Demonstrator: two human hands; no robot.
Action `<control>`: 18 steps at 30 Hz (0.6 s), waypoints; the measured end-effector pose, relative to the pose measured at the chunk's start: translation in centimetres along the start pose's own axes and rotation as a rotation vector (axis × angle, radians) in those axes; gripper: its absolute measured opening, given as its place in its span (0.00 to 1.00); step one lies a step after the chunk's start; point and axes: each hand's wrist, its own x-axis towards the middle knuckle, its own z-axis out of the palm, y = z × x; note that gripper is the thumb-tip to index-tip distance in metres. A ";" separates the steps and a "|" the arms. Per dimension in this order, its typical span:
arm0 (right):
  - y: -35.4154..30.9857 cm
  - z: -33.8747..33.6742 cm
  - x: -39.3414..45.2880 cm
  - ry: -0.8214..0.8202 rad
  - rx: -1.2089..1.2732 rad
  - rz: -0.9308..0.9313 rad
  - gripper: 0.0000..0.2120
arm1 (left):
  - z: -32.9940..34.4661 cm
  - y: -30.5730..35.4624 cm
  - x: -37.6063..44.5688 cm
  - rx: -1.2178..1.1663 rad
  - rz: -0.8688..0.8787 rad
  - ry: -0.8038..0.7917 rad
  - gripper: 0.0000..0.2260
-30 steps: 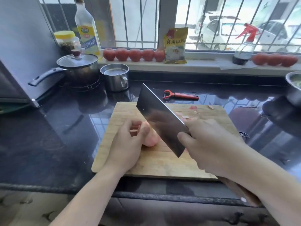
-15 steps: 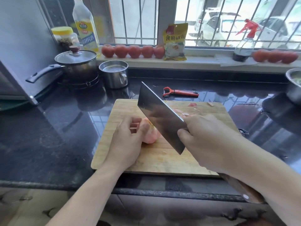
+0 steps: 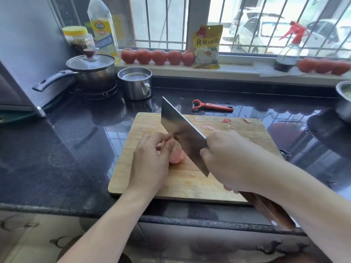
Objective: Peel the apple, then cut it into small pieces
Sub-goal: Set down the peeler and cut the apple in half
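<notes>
1. Left hand [image 3: 150, 164]: your fingers curl over the peeled apple [image 3: 176, 155], pinning it to the cutting board [image 3: 190, 186], left of centre.
2. Right hand [image 3: 233, 160]: clenched round the cleaver [image 3: 182, 133] where blade meets handle.
3. Cleaver: blade runs from the board's near-right toward its far-left, edge against the apple's right side.
4. Advice: keep left fingertips tucked back; press straight down.
5. Apple: roundish, largely hidden; long axis cannot be told.
6. Peeler [image 3: 211, 106]: on the worktop beyond the board's far edge.
</notes>
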 end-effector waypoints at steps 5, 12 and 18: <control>0.0 -1.2 0.1 -0.062 0.086 0.020 0.03 | -0.2 0.1 0.1 0.016 0.001 -0.050 0.10; -0.9 -1.3 1.5 -0.142 0.031 0.059 0.08 | -0.3 0.0 1.1 0.118 0.070 -0.058 0.15; -1.5 -3.0 4.1 -0.153 0.015 -0.047 0.02 | -0.2 -1.4 2.1 0.075 0.062 -0.020 0.13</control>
